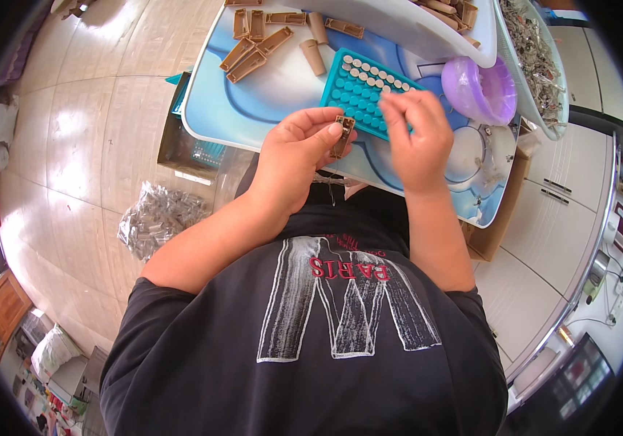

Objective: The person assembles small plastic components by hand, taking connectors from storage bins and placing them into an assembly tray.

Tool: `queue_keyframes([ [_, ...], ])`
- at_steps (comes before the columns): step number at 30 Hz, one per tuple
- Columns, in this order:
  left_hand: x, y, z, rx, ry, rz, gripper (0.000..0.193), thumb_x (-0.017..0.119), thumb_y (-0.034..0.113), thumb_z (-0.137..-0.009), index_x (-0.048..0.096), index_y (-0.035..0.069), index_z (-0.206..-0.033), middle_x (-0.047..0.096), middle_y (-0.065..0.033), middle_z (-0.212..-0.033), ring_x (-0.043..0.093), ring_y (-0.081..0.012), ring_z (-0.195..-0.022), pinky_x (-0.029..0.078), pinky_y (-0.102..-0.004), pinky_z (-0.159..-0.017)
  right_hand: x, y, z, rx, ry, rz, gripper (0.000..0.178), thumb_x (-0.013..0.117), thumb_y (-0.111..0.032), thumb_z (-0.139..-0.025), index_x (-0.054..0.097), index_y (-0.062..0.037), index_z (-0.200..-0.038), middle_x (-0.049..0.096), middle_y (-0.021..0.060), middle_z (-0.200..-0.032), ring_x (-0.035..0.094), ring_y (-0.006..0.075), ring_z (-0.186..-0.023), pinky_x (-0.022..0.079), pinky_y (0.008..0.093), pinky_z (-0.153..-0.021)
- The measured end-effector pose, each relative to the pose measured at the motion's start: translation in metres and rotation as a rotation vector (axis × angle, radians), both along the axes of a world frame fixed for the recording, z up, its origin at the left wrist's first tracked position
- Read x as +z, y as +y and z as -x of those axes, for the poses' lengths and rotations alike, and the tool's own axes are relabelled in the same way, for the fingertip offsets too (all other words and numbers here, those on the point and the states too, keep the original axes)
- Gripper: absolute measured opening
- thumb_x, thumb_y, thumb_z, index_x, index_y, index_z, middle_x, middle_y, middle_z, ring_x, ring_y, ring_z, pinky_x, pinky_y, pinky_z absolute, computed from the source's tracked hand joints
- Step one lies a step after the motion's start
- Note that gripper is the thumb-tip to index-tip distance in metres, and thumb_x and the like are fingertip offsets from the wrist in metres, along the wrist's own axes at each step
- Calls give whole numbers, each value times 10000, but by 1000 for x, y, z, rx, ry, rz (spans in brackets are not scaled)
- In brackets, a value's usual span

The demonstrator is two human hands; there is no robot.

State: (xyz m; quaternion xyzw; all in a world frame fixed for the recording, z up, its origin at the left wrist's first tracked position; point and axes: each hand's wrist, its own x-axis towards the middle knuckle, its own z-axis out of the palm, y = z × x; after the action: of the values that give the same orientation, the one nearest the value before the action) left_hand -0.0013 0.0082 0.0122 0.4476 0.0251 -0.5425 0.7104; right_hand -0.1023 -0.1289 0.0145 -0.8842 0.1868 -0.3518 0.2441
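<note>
My left hand (298,149) is closed, thumb and fingers gripping a small brown plastic casing (342,136). Its open side faces up, and dark or metallic parts show inside. To the right, my right hand (420,138) hovers over the teal tray (335,93), its fingertips pinched together. What they hold, if anything, cannot be made out. The tray has rows of round pockets. Silver-white round pieces (364,75) sit in its far rows, while the nearer pockets look teal. Part of the tray is hidden behind my right hand.
Several brown casings (253,54) lie on the blue-and-white table (210,109) at the far left. A white bin (399,29), a purple bowl (477,91) and a tub of metal parts (533,65) stand far right. A clear bag (159,218) rests on the floor.
</note>
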Motion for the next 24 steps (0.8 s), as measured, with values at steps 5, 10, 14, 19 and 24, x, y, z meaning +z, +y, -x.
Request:
queue_keyframes([
  [5, -2, 1, -2, -50, -20, -12, 238, 539, 81, -922, 516, -27, -1133, 618, -117, -1041, 629, -188, -936, 533, -287, -801, -9, -22, -4, -164, 149, 144, 71, 709, -81, -713, 675, -69, -774, 591, 63, -769, 574, 241, -694, 458, 337, -609],
  [10, -4, 0, -1, -32, -10, 5, 252, 559, 89, -911, 516, -32, -1128, 629, -108, -997, 623, -167, -867, 515, -276, -762, -2, -6, -1, -99, 82, 16, 96, 725, -63, -682, 653, -66, -746, 587, 66, -768, 575, 238, -698, 461, 343, -611],
  [14, -8, 2, 0, -14, 7, -9, 257, 585, 95, -897, 530, -25, -1117, 643, -88, -951, 619, -141, -808, 497, -266, -728, 5, 18, -3, 89, 4, -64, 157, 745, -29, -637, 626, -54, -738, 572, 65, -733, 569, 236, -675, 463, 334, -586],
  [19, -3, 1, 0, -15, -12, -10, 246, 580, 87, -899, 535, -23, -1114, 644, -84, -944, 620, -139, -809, 499, -258, -724, 0, 24, -2, 123, 11, -3, 142, 727, -31, -660, 625, -53, -756, 572, 56, -736, 563, 231, -664, 458, 327, -569],
  [24, -6, 2, 1, 0, 4, 30, 235, 566, 73, -904, 533, -29, -1113, 642, -90, -947, 619, -138, -811, 503, -258, -726, -2, 25, 1, 153, 39, 50, 124, 713, -48, -686, 639, -51, -785, 572, 56, -742, 557, 235, -668, 458, 332, -574],
])
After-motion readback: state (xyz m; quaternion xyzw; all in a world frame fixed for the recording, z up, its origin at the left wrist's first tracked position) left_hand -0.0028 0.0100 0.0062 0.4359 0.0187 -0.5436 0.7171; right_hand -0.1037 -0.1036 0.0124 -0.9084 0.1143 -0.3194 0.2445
